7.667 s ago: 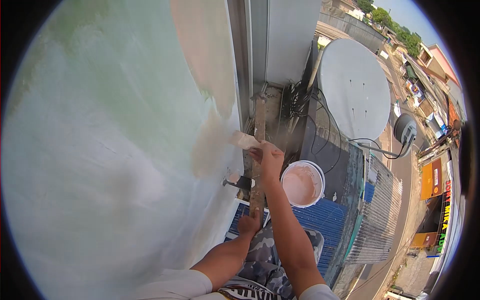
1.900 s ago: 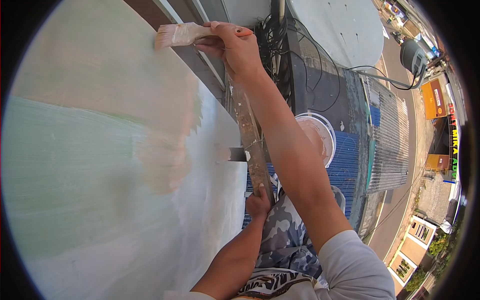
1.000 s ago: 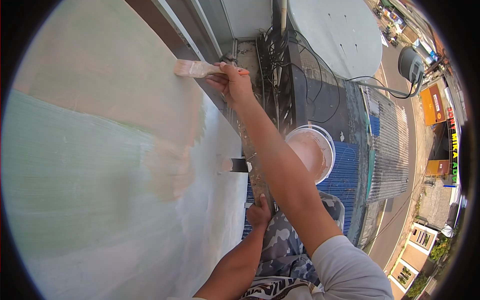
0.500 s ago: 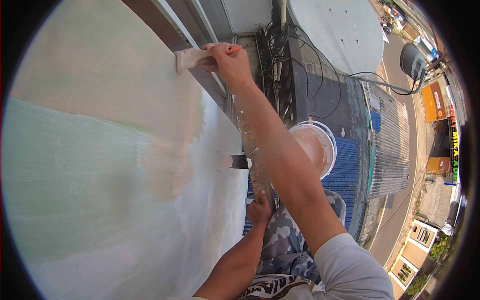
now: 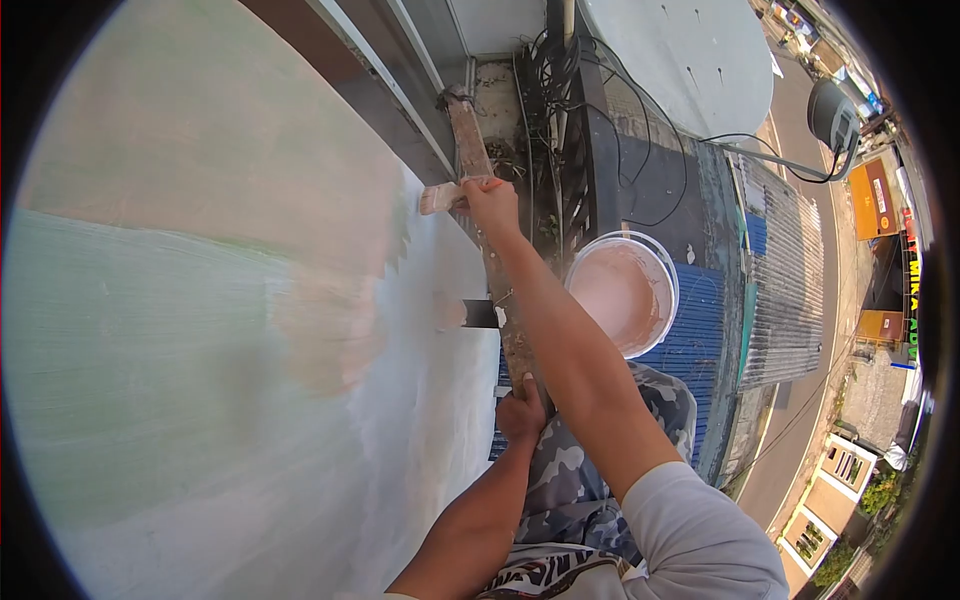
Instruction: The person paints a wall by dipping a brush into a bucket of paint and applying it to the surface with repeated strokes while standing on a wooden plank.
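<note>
- Roughly mid-frame, above centre: paintbrush [image 5: 437, 199] gripped in right hand [image 5: 493, 208], long axis nearly crosswise, bristles pointing left at the wall's edge [image 5: 408, 185]; contact unclear.
- Left hand [image 5: 520, 415], lower centre, closed around wooden plank [image 5: 518, 355].
- Bucket [image 5: 674, 290] of pinkish paint [image 5: 612, 285] below and right of right hand, just beside that forearm; right hand nearer the bristles.

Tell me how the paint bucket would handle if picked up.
The bucket would likely feel heavy for its size, since pink paint lies inside. With no lid on, it would probably spill if tipped. Its paint-smeared inner wall may be slippery.
</note>
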`<state>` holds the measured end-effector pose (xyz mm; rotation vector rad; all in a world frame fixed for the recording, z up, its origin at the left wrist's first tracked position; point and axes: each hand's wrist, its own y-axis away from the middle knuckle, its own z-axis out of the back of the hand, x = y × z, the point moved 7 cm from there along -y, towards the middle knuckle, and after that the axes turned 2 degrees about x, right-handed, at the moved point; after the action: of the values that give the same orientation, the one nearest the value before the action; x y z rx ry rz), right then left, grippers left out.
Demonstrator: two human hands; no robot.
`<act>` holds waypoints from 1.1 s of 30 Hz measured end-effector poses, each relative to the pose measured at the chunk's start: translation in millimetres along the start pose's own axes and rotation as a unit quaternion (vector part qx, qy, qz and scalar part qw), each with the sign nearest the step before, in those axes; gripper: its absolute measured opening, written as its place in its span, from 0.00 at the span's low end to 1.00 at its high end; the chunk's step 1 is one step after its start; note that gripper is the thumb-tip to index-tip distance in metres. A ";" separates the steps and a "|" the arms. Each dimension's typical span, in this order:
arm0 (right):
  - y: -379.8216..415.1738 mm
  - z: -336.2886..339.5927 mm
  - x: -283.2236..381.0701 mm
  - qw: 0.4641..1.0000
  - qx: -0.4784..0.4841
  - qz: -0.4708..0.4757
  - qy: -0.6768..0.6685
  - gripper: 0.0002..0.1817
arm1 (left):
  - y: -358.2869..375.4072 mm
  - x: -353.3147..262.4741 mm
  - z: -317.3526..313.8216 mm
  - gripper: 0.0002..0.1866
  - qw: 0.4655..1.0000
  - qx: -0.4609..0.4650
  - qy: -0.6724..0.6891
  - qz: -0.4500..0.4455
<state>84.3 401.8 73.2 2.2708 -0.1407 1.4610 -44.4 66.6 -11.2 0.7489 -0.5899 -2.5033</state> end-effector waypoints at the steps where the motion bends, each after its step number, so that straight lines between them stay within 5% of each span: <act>1: 1.4 4.0 -1.1 0.998 -0.018 0.003 0.058 0.11 | 1.4 1.3 0.4 0.41 1.000 0.002 0.001 0.002; 7: 7.9 -44.0 58.1 0.993 0.059 0.075 0.063 0.14 | -2.9 2.6 -2.0 0.42 1.000 0.000 -0.010 0.005; 12: 26.7 -48.3 158.0 0.958 0.163 0.147 -0.182 0.13 | 3.1 -8.7 7.8 0.42 1.000 -0.006 0.012 0.020; 15: 23.2 -34.4 159.2 0.968 0.136 0.169 -0.125 0.14 | 4.1 -10.4 10.3 0.42 1.000 -0.016 0.003 0.017; 21: 17.2 -11.6 41.7 0.966 -0.016 0.154 0.208 0.14 | 0.0 -1.8 2.6 0.41 1.000 -0.003 -0.005 0.013; 24: 16.7 -22.4 4.3 0.993 -0.013 0.076 0.086 0.12 | 3.5 -5.5 5.4 0.41 1.000 0.004 0.001 -0.008; 29: 68.5 -42.5 117.0 0.970 0.115 0.077 -0.199 0.15 | 4.8 -8.0 7.8 0.41 1.000 -0.003 0.011 0.019; 33: 108.6 13.0 187.6 0.972 0.079 0.155 -0.157 0.15 | 2.8 -8.7 8.6 0.43 1.000 -0.015 0.009 0.012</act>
<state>143.6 326.0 267.9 2.6971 -0.5121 1.2782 -42.1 71.3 0.2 0.7492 -0.5517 -2.4742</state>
